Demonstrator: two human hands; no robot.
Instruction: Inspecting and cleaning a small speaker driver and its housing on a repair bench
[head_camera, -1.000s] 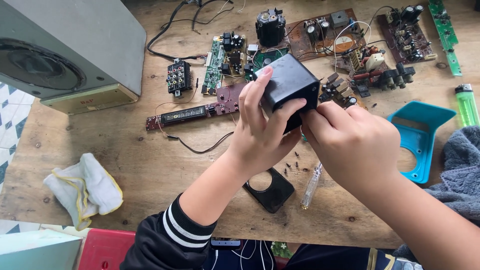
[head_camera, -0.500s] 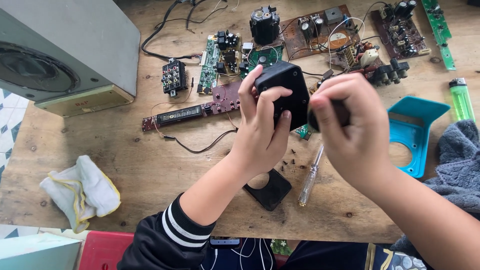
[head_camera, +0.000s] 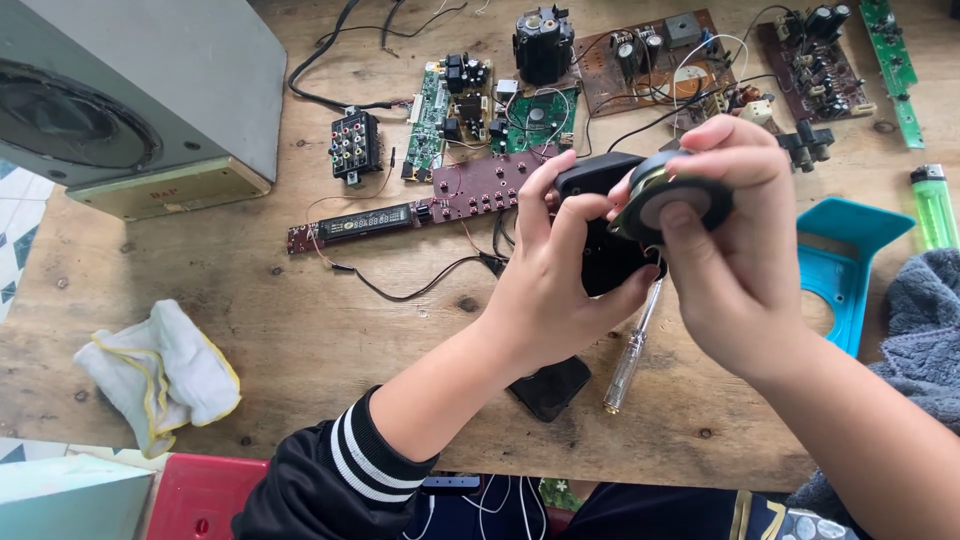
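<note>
Wooden desk (head_camera: 250, 330), pretty scuffed up, is carrying a whole spread of electronics guts right now. Dead centre of the frame the left hand (head_camera: 560, 290) is wrapping around a small black plastic housing (head_camera: 605, 255), fingers clamped on its edges, while the right hand (head_camera: 735, 265) is pinching a little round speaker (head_camera: 672, 200) between thumb and fingertips, holding it just above and against the housing. So the speaker is looking like it's already out of its seat, though I can't tell if wires are tying it to the shell. A flat black piece (head_camera: 550, 388), maybe the back cover, is lying on the desk below the hands, with a clear-handled screwdriver (head_camera: 630, 350) right beside it, so the opening-up part seems done.

Around that: circuit boards (head_camera: 650, 60) are sitting along the top, a long display board (head_camera: 400, 210) left of centre, a big grey speaker cabinet (head_camera: 140, 100) upper left, a white rag (head_camera: 160, 375) lower left, a teal plastic panel (head_camera: 845, 265) and green lighter (head_camera: 935, 205) at right. Loose black cables (head_camera: 420, 290) are trailing under the left hand, the only real clutter near the work.
</note>
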